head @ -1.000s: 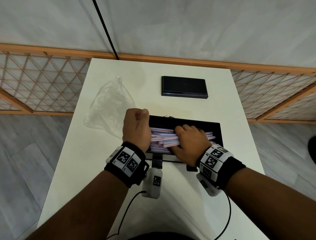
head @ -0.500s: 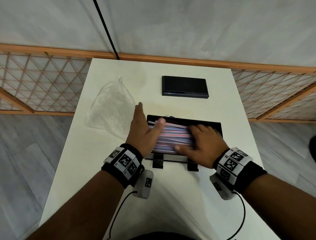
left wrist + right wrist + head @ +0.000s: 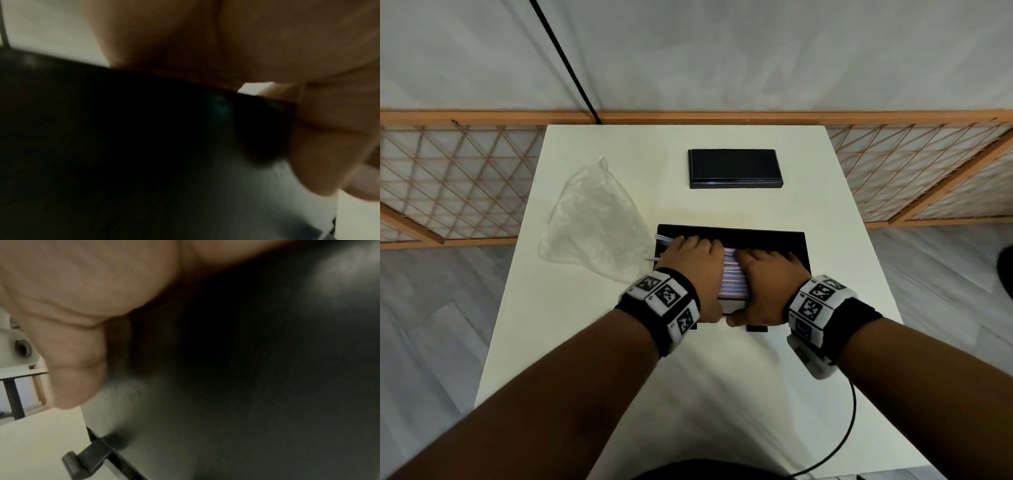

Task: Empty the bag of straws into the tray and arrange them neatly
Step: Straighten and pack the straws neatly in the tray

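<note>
A black tray (image 3: 763,236) sits mid-table and holds a pile of pink, blue and white straws (image 3: 734,279). My left hand (image 3: 688,270) and right hand (image 3: 767,277) lie side by side on top of the pile. Their fingers curl down over its far side, and both thumbs rest at the tray's near wall. A few straw ends (image 3: 660,240) poke out over the tray's left edge. The wrist views are dark and blurred: the left thumb (image 3: 320,146) and right thumb (image 3: 72,361) lie against the black tray wall (image 3: 144,129). The empty clear plastic bag (image 3: 592,219) lies left of the tray.
A second flat black piece (image 3: 734,168) lies at the far middle of the white table (image 3: 585,342). A small black clip foot (image 3: 756,329) sticks out under the tray's near edge. A black cable (image 3: 849,428) runs off my right wrist. Wooden lattice rails flank the table.
My left hand went from a fist at the tray's left end, to a flat palm against the straw ends, to lying on the pile. My right hand shifted slightly.
</note>
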### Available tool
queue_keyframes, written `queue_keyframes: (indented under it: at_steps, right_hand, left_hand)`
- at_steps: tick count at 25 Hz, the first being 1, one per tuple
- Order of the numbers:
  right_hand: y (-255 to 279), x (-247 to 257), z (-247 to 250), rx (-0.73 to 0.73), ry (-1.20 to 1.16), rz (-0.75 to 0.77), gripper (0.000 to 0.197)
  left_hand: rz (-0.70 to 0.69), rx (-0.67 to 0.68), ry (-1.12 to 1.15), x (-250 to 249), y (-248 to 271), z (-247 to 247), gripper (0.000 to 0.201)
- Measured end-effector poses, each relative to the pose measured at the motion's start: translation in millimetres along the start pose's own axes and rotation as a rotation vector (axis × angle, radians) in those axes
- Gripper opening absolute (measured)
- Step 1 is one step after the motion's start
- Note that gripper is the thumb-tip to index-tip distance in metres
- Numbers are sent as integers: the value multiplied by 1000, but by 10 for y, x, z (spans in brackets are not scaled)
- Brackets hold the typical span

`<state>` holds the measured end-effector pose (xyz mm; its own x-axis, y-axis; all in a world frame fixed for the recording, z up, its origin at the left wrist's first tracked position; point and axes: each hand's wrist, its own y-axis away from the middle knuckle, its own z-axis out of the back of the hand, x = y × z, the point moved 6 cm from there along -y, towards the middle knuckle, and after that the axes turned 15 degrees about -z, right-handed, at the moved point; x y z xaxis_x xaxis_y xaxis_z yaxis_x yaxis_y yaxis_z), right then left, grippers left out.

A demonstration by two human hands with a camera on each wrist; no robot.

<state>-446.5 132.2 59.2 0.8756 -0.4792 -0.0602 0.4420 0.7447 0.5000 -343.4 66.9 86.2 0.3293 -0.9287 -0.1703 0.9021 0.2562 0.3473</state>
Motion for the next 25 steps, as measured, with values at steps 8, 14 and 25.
queue_keyframes:
  at_steps: [8,14,25]
  right_hand:
    - [209,-97,-8,-38,-61,-10,96]
    - [100,158,42,-2,-15,71,105]
    - [137,166,138,-38,102,-38,122]
  left_hand:
    - [21,-21,-118,-195,178,-103,84]
    - [-84,-347,591,31,275,-54,70]
    - [456,-928,1195,538,611,-148,96]
